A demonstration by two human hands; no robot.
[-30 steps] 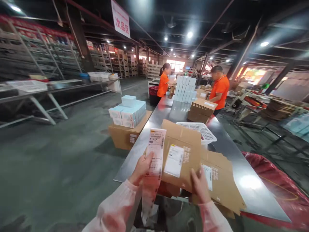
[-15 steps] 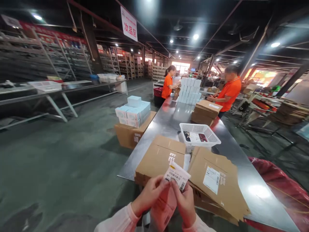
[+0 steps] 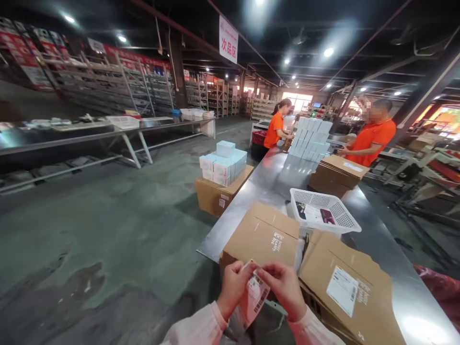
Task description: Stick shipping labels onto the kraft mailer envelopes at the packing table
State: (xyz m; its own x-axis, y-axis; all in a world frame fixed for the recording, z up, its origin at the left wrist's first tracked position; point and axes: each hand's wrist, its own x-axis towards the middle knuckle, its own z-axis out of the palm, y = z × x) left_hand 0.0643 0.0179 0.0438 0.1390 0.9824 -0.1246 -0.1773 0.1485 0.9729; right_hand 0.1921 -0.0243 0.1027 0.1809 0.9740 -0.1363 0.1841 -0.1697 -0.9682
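Observation:
Between both hands is a strip of printed labels (image 3: 257, 293) with barcodes, its lower end hanging down. My left hand (image 3: 233, 286) pinches its upper left edge with thumb and finger. Opposite it, my right hand (image 3: 283, 288) pinches the top edge, fingertips nearly meeting the left ones. Just beyond the hands lies a stack of flattened cardboard boxes (image 3: 264, 235) with white print. To the right, a second stack of flat cardboard (image 3: 319, 254) bears a white shipping label (image 3: 343, 290) on its top sheet.
A white perforated basket (image 3: 345, 211) with cards stands behind the stacks on the metal table (image 3: 266, 177). Farther back are more folded cartons (image 3: 332, 177) and piled white boxes (image 3: 311, 139). Two people in orange shirts stand there. Pale blue boxes (image 3: 224, 165) sit on a floor carton (image 3: 212, 196).
The view has swung left, so the scene sits farther right. The label strip is lower and tilted, its top now folded or pulled between my fingertips; the hands have turned inward.

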